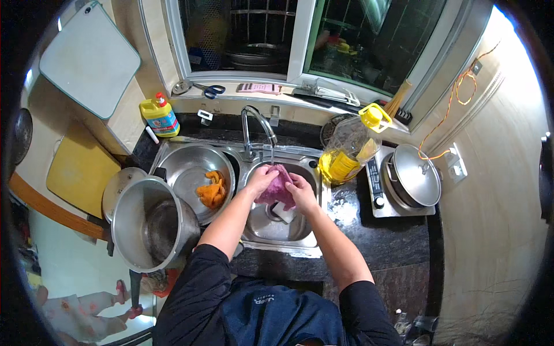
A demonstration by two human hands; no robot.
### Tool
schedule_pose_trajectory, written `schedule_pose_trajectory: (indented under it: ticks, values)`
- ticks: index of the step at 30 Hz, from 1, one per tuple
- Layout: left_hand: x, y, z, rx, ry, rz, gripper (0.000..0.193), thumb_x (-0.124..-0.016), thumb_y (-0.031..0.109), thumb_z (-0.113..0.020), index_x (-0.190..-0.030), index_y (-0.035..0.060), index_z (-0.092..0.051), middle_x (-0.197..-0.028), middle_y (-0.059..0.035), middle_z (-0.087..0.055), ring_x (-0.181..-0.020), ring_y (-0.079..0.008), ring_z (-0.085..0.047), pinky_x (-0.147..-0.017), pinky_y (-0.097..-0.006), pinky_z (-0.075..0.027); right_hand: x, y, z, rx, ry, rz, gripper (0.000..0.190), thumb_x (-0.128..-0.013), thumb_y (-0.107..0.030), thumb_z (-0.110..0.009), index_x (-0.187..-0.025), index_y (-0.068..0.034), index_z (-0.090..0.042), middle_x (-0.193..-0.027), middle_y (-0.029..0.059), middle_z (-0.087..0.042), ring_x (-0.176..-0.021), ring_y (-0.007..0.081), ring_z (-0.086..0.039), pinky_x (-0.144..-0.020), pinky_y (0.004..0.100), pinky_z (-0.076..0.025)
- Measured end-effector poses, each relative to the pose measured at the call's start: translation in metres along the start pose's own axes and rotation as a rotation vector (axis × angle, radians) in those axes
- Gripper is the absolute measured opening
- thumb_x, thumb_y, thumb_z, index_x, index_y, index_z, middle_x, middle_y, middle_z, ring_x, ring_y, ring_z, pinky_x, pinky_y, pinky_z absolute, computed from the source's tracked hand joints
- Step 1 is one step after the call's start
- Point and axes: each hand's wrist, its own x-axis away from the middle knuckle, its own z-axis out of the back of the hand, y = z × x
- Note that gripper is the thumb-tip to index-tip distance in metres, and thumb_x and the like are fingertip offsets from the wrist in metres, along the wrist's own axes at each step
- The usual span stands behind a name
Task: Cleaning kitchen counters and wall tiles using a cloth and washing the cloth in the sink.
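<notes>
Both my hands hold a wet purple cloth (pixel 277 186) over the steel sink basin (pixel 264 229). My left hand (pixel 262 179) grips its left side and my right hand (pixel 301 192) its right side. From the chrome faucet (pixel 255 125) a thin stream of water runs down onto the cloth. Below it, a white block-like object (pixel 284 214), perhaps a sponge, lies near the drain. Left of the basin, a crumpled orange cloth (pixel 212 193) rests in a wide metal bowl (pixel 184 164).
A large deep pot (pixel 143 225) stands at the left. An oil jug (pixel 346 160) and a lidded pan (pixel 415 173) on a cooktop (pixel 376 186) are at the right. A yellow detergent bottle (pixel 160 116) stands back left. Scissors (pixel 210 91) lie on the sill. Another person (pixel 86 311) is at lower left.
</notes>
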Motion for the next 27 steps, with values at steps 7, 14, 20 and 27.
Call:
schedule_pose_trajectory:
  ticks: [7, 14, 20, 27]
  values:
    - [-0.026, -0.010, -0.003, 0.296, -0.042, 0.116, 0.018, -0.092, 0.017, -0.059, -0.106, 0.0067, -0.060, -0.094, -0.0051, -0.065, -0.080, -0.0149, -0.064, -0.073, -0.0318, -0.054, -0.006, 0.041, 0.009, 0.030, 0.110, -0.001, 0.050, -0.090, -0.009, -0.060, -0.135, 0.001, -0.042, -0.113, 0.0148, -0.062, -0.096, 0.0201, -0.063, -0.085, 0.0313, -0.052]
    - [-0.030, -0.008, 0.005, 0.304, -0.073, 0.282, 0.015, -0.088, 0.012, -0.058, -0.101, 0.0055, -0.062, -0.091, -0.0077, -0.065, -0.079, -0.0193, -0.064, -0.071, -0.0347, -0.053, -0.002, 0.037, -0.010, -0.119, 0.069, -0.023, 0.046, -0.089, -0.006, -0.059, -0.132, 0.002, -0.045, -0.112, 0.0107, -0.062, -0.104, 0.0161, -0.058, -0.092, 0.0282, -0.045]
    - [-0.034, -0.020, 0.031, 0.467, -0.099, 0.373, 0.017, -0.094, 0.013, -0.048, -0.106, 0.0088, -0.059, -0.097, -0.0115, -0.065, -0.088, -0.0261, -0.066, -0.078, -0.0417, -0.056, -0.019, 0.060, -0.020, 0.094, 0.113, 0.001, 0.050, -0.088, -0.004, -0.060, -0.134, 0.002, -0.042, -0.115, 0.0113, -0.060, -0.103, 0.0170, -0.058, -0.091, 0.0300, -0.046]
    - [-0.023, 0.011, 0.027, 0.597, -0.253, 0.418, 0.017, -0.094, 0.010, -0.047, -0.106, 0.0066, -0.059, -0.099, -0.0114, -0.066, -0.091, -0.0263, -0.066, -0.082, -0.0422, -0.055, -0.041, 0.080, -0.003, 0.136, 0.105, -0.023, 0.038, -0.087, -0.019, -0.064, -0.119, 0.001, -0.055, -0.104, 0.0113, -0.065, -0.092, 0.0181, -0.062, -0.085, 0.0310, -0.048]
